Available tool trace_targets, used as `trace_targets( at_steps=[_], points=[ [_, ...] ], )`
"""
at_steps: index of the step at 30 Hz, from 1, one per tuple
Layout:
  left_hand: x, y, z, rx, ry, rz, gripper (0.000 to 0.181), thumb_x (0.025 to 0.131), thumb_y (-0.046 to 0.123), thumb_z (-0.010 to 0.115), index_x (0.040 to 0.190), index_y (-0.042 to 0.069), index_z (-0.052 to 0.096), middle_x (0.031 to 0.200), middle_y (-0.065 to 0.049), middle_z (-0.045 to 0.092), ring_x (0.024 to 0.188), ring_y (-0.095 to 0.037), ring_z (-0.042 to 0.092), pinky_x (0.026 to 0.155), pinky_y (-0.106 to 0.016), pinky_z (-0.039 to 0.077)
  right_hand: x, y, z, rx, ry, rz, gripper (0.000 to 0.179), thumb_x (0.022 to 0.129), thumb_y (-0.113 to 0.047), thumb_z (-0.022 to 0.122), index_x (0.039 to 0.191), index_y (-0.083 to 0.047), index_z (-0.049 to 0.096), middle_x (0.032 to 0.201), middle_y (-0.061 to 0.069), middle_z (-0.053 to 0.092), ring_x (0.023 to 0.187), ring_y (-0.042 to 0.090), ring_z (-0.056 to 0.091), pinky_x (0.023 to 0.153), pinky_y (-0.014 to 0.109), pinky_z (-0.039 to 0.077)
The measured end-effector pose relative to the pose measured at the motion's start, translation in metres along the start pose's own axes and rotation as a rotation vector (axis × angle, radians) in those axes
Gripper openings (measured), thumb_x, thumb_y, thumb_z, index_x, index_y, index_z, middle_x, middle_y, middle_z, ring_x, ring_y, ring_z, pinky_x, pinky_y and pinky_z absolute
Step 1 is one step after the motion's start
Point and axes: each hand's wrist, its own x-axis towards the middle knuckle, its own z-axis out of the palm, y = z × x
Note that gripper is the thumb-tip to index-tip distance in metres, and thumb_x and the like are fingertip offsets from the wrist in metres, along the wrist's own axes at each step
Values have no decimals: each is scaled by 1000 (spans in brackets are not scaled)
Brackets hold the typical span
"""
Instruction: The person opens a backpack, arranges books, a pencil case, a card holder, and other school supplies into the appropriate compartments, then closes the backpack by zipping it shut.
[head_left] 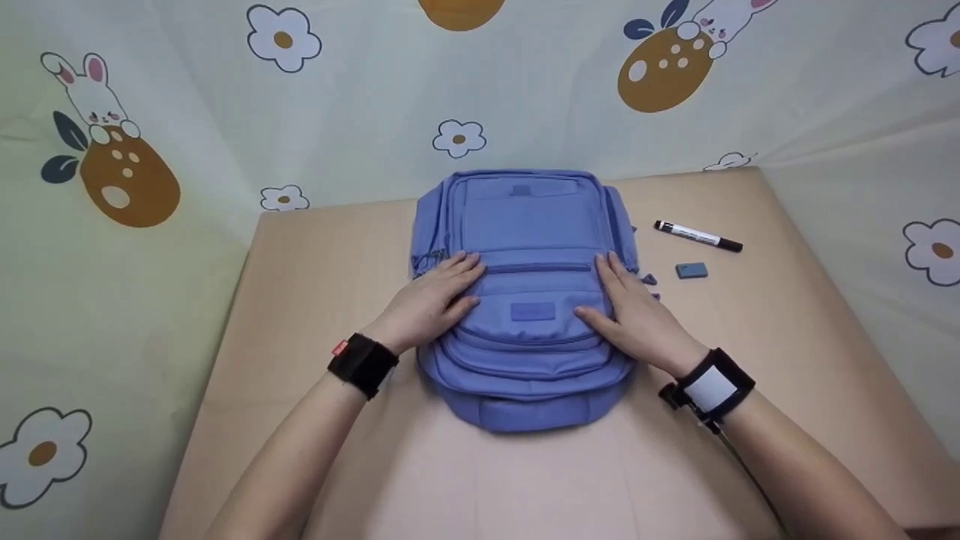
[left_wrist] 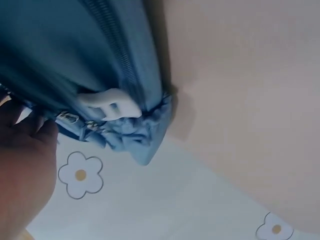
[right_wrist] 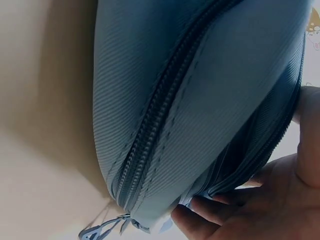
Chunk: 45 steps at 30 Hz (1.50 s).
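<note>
A blue backpack (head_left: 536, 225) lies flat on the table, its front pockets facing up. My left hand (head_left: 427, 304) rests on the left side of its front, fingers extended. Across from it, my right hand (head_left: 637, 319) lies against the right side, with fingers straight and thumb spread toward the label patch (head_left: 532, 311). In the left wrist view, a white plastic buckle (left_wrist: 114, 104) and metal zipper pulls (left_wrist: 67, 117) show near the left fingers. A side zipper (right_wrist: 150, 120) runs along the bag in the right wrist view, with the right fingertips touching the front pocket's edge.
To the right of the backpack lie a black-and-white marker (head_left: 697, 235) and a small blue-grey block (head_left: 691, 270). The tan table (head_left: 322, 262) is bordered by a patterned cloth (head_left: 360, 97) behind and at both sides. A cable (head_left: 750, 480) trails from the right wristband.
</note>
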Motion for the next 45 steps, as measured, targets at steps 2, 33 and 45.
trace_targets(
  at_steps=[2, 33, 45],
  points=[
    [5, 8, -6, 57, -12, -22, 54, 108, 29, 51, 156, 6, 40, 163, -12, 32, 153, -28, 23, 123, -44, 19, 4, -1, 2, -3, 2, 12, 96, 99, -65, 49, 163, -3, 11, 167, 26, 5, 150, 48, 16, 118, 62, 22],
    [64, 152, 47, 330, 78, 96, 39, 95, 39, 71, 117, 7, 67, 141, -14, 58, 133, -31, 53, 110, -40, 44, 43, 46, -35, 379, 49, 139, 47, 105, -4, 40, 152, -1, 44, 148, 21, 49, 103, 36, 63, 72, 35, 55],
    [55, 127, 31, 134, 116, 130, 17, 100, 27, 64, 109, 13, 67, 148, -11, 55, 137, -26, 51, 111, -39, 43, 56, 50, -23, 256, 122, 69, 30, 97, -7, 60, 119, 11, 68, 137, 27, 57, 119, 41, 56, 100, 51, 45]
  ],
)
